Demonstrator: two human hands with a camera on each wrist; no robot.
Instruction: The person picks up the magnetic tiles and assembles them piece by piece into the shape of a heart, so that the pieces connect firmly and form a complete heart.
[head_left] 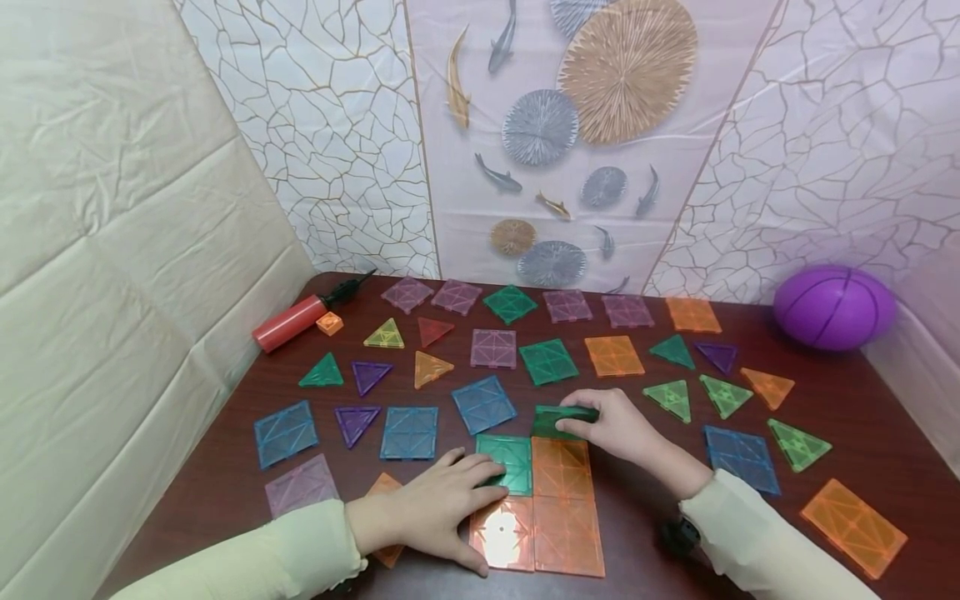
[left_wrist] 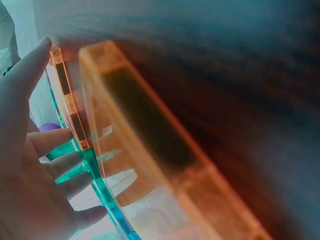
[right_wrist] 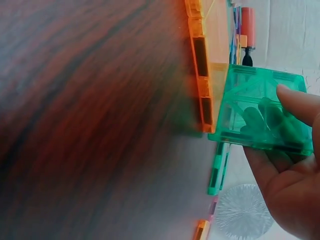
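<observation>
My right hand (head_left: 611, 425) pinches a translucent green square tile (right_wrist: 250, 107) between thumb and fingers. The tile stands tilted up at the far edge of an orange square tile (head_left: 562, 468). Another orange tile (head_left: 567, 537) lies in front of that one. To their left are a flat green tile (head_left: 516, 465) and a shiny orange tile (head_left: 501, 537), all edge to edge. My left hand (head_left: 431, 504) rests with spread fingers on the left side of these two. Under its wrist, partly hidden, lies an orange tile (head_left: 385, 483), large in the left wrist view.
Blue square tiles (head_left: 483, 405) and purple triangles (head_left: 356, 425) lie beyond my left hand. Green triangles (head_left: 725, 396) and a blue tile (head_left: 741, 458) are to the right. A red pump (head_left: 291, 323) lies at back left, a purple ball (head_left: 835, 307) at back right.
</observation>
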